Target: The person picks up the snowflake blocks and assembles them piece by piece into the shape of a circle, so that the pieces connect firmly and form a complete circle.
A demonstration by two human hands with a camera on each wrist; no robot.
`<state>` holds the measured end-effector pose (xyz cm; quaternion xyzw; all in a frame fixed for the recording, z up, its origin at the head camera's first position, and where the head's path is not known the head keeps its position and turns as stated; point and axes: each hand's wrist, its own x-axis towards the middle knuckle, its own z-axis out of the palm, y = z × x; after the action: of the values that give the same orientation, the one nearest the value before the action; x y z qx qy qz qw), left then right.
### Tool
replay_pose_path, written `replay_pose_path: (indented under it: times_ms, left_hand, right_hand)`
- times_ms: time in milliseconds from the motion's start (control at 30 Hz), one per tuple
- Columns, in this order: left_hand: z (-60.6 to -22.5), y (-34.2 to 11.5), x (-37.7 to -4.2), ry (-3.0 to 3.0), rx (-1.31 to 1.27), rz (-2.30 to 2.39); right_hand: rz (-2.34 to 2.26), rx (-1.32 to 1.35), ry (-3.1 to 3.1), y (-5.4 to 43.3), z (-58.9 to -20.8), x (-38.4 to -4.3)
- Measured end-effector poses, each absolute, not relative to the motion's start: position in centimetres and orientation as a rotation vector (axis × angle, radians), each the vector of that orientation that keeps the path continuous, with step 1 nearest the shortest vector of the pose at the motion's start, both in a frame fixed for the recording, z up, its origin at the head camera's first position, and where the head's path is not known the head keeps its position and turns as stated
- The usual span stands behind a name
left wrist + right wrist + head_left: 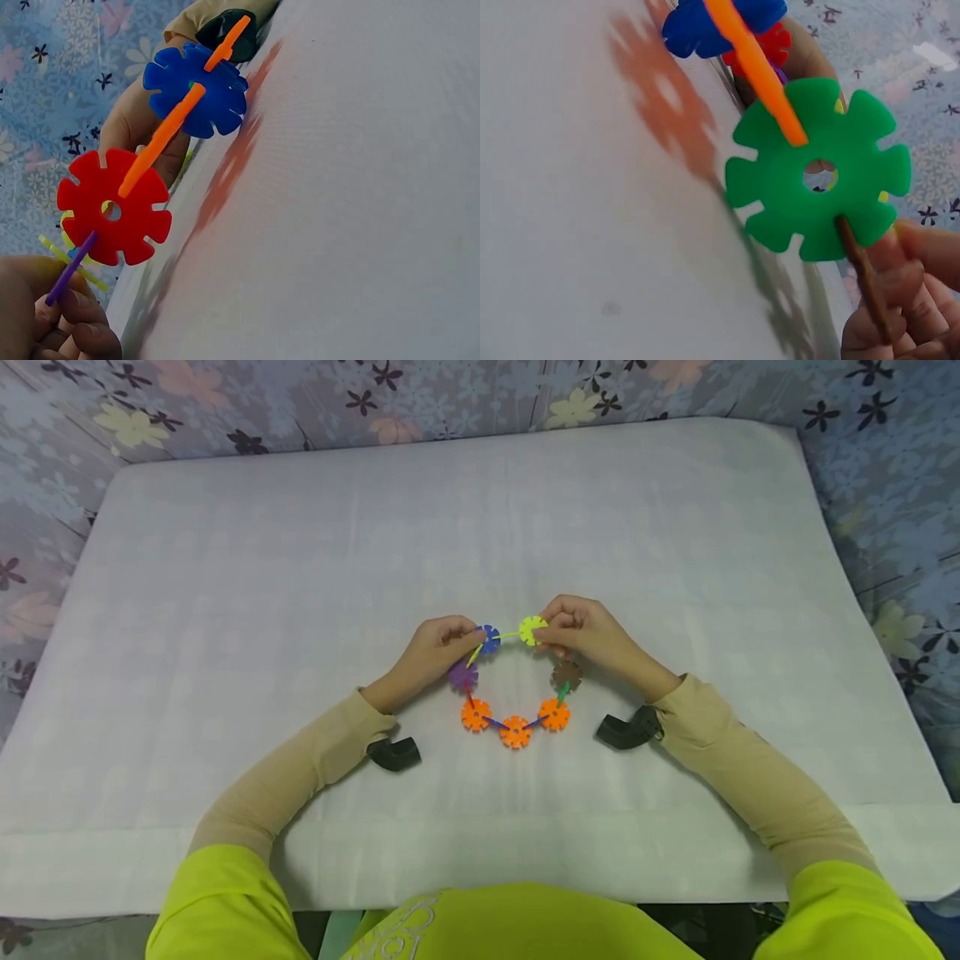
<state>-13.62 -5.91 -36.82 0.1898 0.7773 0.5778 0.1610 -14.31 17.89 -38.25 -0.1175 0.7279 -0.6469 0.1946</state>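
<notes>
A chain of notched plastic flower discs is bent into a ring over the white cloth. My left hand (435,650) pinches a blue disc (492,642) at its far left; a yellow disc seen edge-on (507,635) links this to a flat yellow disc (531,626), pinched by my right hand (592,631). Below the left fingers comes a purple disc (462,677), below the right ones a brown disc (567,676). Orange discs (515,734) form the near side. A red disc (112,225) shows large in the left wrist view, a green disc (817,135) in the right. Right fingers hide part of the chain.
A white cloth (262,577) covers the table, with floral fabric (465,402) beyond its far edge. Black curved pieces (395,754) hang at both wrists, close to the cloth. The chain casts coloured shadows (667,97) on it.
</notes>
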Motion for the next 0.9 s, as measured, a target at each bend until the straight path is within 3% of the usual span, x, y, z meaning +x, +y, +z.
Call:
replay_pose_path:
  times_ms: [400, 900]
  left_hand:
    - [-39.7, -6.2, -14.9, 2.243, 0.559, 1.649]
    - [-38.3, -6.0, -14.1, 2.209, 0.606, 1.622]
  right_hand:
    - [-1.985, -0.267, 1.821, 17.4, -39.0, -14.4]
    - [-1.919, -0.314, 1.892, 17.3, -39.2, -14.2]
